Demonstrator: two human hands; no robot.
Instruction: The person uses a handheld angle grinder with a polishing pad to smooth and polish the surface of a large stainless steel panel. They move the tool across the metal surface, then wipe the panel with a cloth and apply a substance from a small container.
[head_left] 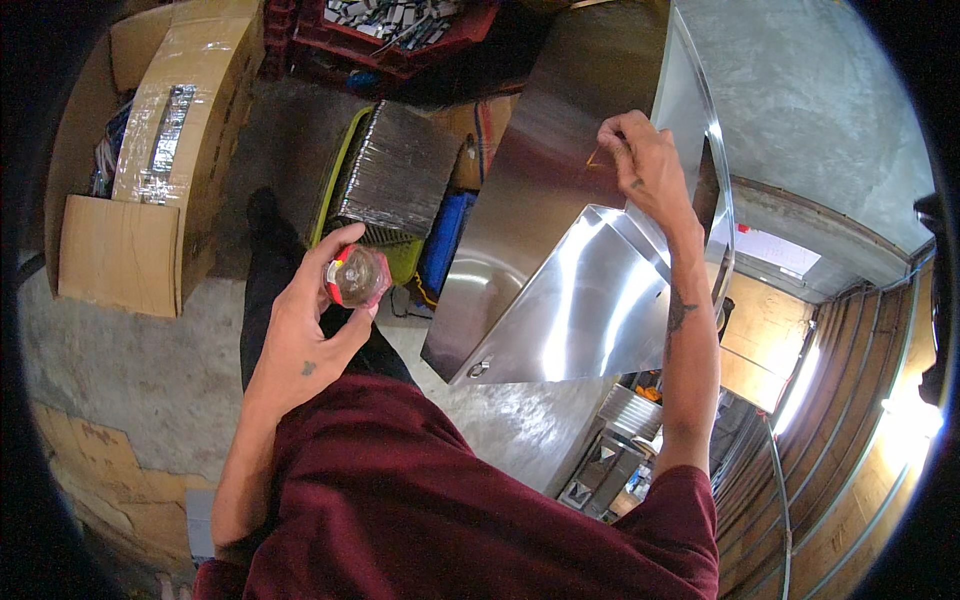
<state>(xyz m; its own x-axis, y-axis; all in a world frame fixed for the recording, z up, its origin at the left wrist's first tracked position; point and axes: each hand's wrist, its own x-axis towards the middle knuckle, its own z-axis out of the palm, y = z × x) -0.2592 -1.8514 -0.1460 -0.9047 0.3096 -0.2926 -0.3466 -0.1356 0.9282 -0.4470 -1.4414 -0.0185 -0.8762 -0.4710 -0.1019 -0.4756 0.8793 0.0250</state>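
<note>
My left hand (315, 325) is wrapped round a small clear bottle (360, 277) with a red and yellow label, its round end facing up. Between the pinched fingers of my right hand (648, 170) is a thin orange-yellow stick (592, 158), too small to name more exactly. That hand hovers over a large brushed steel panel (520, 190), close to its surface; whether the stick touches it I cannot tell. A brighter angled steel piece (570, 310) lies against the panel's lower right part, below my right hand.
Left stands an opened cardboard box (205, 130). Ahead, a green basket (403, 262) holds a wrapped silvery stack (392, 165), with a blue container (448, 240) beside it. A dark red crate (400, 62) of metal pieces sits farther off. A curved metal edge (722, 190) borders the panel.
</note>
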